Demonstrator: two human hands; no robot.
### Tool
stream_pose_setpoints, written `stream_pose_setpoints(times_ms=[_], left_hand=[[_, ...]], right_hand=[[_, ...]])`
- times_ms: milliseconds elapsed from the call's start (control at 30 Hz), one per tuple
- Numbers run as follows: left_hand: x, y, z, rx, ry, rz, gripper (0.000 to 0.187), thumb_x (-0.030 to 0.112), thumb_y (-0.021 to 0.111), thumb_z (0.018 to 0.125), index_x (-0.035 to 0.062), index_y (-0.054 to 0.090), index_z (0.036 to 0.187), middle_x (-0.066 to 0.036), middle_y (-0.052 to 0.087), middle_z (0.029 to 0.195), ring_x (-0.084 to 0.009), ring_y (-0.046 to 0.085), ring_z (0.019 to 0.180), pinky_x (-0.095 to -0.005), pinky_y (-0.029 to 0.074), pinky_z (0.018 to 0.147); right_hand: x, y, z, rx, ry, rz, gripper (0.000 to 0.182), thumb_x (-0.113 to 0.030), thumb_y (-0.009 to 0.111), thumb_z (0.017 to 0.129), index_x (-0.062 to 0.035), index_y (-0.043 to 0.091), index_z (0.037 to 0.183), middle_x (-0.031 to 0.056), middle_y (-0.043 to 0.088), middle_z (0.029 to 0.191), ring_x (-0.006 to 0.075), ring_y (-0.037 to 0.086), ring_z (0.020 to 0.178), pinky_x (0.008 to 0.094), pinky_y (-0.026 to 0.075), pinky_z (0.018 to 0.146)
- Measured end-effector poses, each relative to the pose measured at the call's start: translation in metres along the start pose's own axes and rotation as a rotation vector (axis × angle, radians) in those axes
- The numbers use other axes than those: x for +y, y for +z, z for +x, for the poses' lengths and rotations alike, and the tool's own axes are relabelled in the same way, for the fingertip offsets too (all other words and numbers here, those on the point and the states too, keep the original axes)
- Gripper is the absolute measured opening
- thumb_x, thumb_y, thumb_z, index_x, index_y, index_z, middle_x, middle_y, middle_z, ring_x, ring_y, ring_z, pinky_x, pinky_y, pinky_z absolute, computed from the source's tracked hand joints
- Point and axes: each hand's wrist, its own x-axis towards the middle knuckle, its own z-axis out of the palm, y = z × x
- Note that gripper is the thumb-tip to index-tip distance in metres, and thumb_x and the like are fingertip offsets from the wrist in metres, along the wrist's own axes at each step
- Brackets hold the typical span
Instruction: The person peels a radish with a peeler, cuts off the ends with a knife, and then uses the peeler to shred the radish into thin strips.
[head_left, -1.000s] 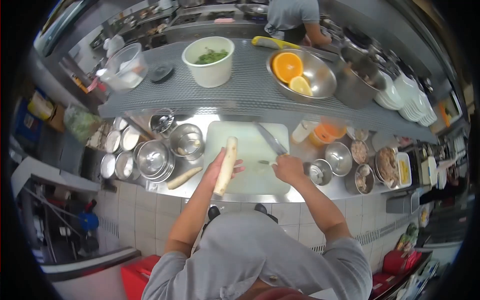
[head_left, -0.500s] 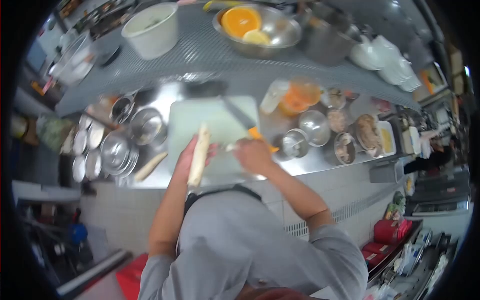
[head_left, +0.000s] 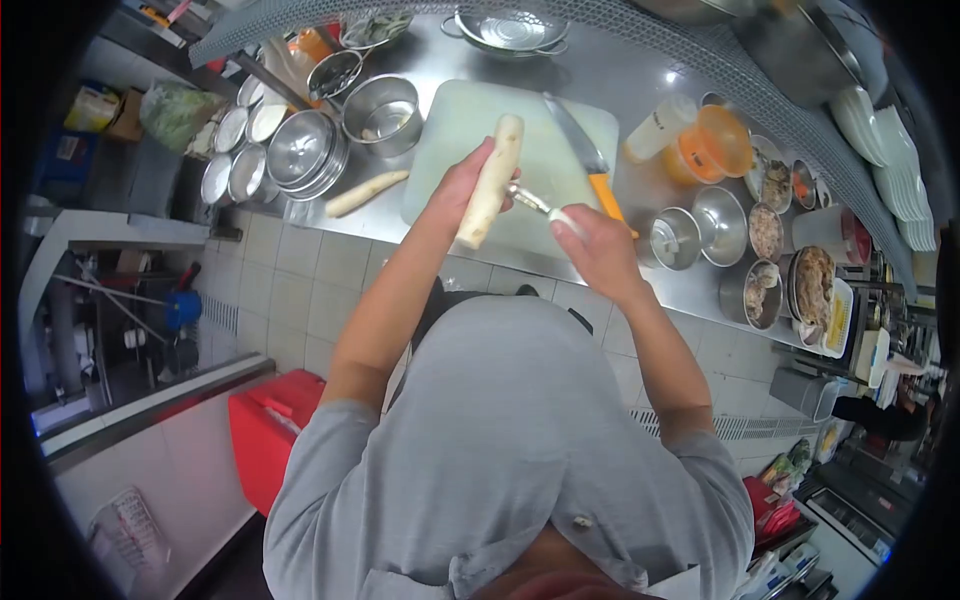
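My left hand (head_left: 466, 185) is wrapped round a long, pale root vegetable (head_left: 490, 190), holding it at a slant over the near part of the board. In my right hand (head_left: 602, 248) is a peeler (head_left: 534, 203) with a metal head and a white handle. Its head is right beside the root, close to my left fingertips. Beneath both lies a pale green cutting board (head_left: 455, 110). A knife (head_left: 580, 135) with an orange handle rests across the board's right side. Another pale root (head_left: 366, 194) lies on the steel counter left of the board.
Metal bowls (head_left: 300, 150) and a steel pot (head_left: 382, 113) stand at left. On the right are a squeeze bottle (head_left: 660, 128), an orange tub (head_left: 715, 142) and several bowls of food, including a bowl of meat (head_left: 766, 232). A mesh shelf (head_left: 690, 45) overhangs the counter's back.
The view has tilted down toward my body, so the counter appears higher. My right hand has shifted slightly away from the root, and the peeler now shows clearly.
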Motion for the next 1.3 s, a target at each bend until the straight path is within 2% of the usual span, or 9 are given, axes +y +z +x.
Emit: stream_pose_setpoints(times_ms=[67,267,600,800,867,967,1067,1167,1300], left_hand=[[-0.001,0.000,0.006,-0.027,-0.020,-0.067,0.052,0.053,0.049,0.108,0.0088,0.054,0.135,-0.009,0.062,0.095,-0.0187,0.060,0.076,-0.0310,0.053,0.059],[-0.006,0.010,0.009,-0.010,-0.030,-0.108,0.049,0.051,0.048,0.109,0.0082,0.053,0.131,-0.010,0.062,0.095,-0.0198,0.058,0.075,-0.0321,0.051,0.059],[-0.006,0.004,0.009,0.009,-0.017,-0.120,0.051,0.053,0.049,0.108,0.0069,0.053,0.129,-0.010,0.061,0.096,-0.0205,0.058,0.076,-0.0328,0.050,0.060],[-0.013,0.002,0.003,0.029,-0.053,-0.040,0.054,0.055,0.051,0.106,0.0061,0.055,0.128,-0.010,0.062,0.097,-0.0214,0.058,0.076,-0.0330,0.050,0.061],[-0.019,0.001,-0.005,-0.017,-0.098,-0.102,0.054,0.056,0.050,0.107,0.0060,0.056,0.128,-0.010,0.063,0.096,-0.0205,0.060,0.075,-0.0325,0.050,0.060],[-0.026,0.000,-0.015,-0.101,-0.124,-0.211,0.055,0.056,0.049,0.107,0.0059,0.058,0.127,-0.010,0.065,0.094,-0.0185,0.063,0.070,-0.0315,0.052,0.058],[-0.023,0.001,-0.024,-0.137,-0.132,-0.147,0.054,0.056,0.050,0.107,0.0063,0.060,0.124,-0.009,0.066,0.093,-0.0176,0.063,0.069,-0.0313,0.052,0.058],[-0.002,0.019,-0.035,-0.094,-0.087,-0.024,0.053,0.055,0.049,0.107,0.0059,0.063,0.119,-0.008,0.067,0.093,-0.0174,0.064,0.070,-0.0327,0.053,0.058],[0.003,0.001,-0.024,0.008,-0.024,0.056,0.052,0.052,0.047,0.109,0.0038,0.061,0.124,-0.010,0.068,0.095,-0.0184,0.065,0.072,-0.0339,0.054,0.060]], right_hand=[[-0.004,0.010,-0.005,0.018,-0.212,-0.010,0.028,-0.032,0.071,0.097,-0.0057,0.069,0.106,0.0136,0.072,0.088,0.0364,0.069,0.073,0.0441,0.055,0.067],[-0.026,0.026,-0.012,-0.102,-0.299,-0.137,0.026,-0.033,0.073,0.095,-0.0083,0.071,0.103,0.0108,0.072,0.086,0.0328,0.068,0.067,0.0436,0.056,0.066],[-0.030,0.023,-0.006,-0.058,-0.331,-0.217,0.026,-0.032,0.075,0.093,-0.0071,0.071,0.100,0.0093,0.068,0.079,0.0314,0.068,0.064,0.0420,0.055,0.062],[0.008,0.030,0.025,0.139,-0.290,-0.079,0.024,-0.029,0.073,0.095,-0.0058,0.070,0.100,0.0139,0.070,0.081,0.0367,0.067,0.068,0.0444,0.055,0.062],[0.036,0.027,0.047,0.027,-0.004,0.000,0.026,-0.032,0.069,0.098,-0.0058,0.071,0.100,0.0167,0.071,0.085,0.0389,0.068,0.073,0.0443,0.055,0.066],[0.053,0.012,0.082,-0.217,0.048,-0.021,0.035,-0.040,0.062,0.102,-0.0063,0.072,0.099,0.0182,0.071,0.085,0.0401,0.068,0.078,0.0445,0.054,0.070],[0.107,0.025,0.109,-0.210,0.185,-0.275,0.045,-0.047,0.055,0.104,-0.0061,0.072,0.097,0.0190,0.069,0.082,0.0408,0.066,0.078,0.0454,0.052,0.073],[0.131,0.031,0.097,-0.082,0.203,-0.189,0.048,-0.049,0.053,0.105,-0.0053,0.069,0.094,0.0204,0.067,0.080,0.0409,0.066,0.078,0.0467,0.052,0.072],[0.086,0.014,0.080,-0.024,0.221,-0.054,0.043,-0.045,0.056,0.104,-0.0052,0.067,0.094,0.0197,0.066,0.078,0.0406,0.066,0.077,0.0471,0.051,0.069]])
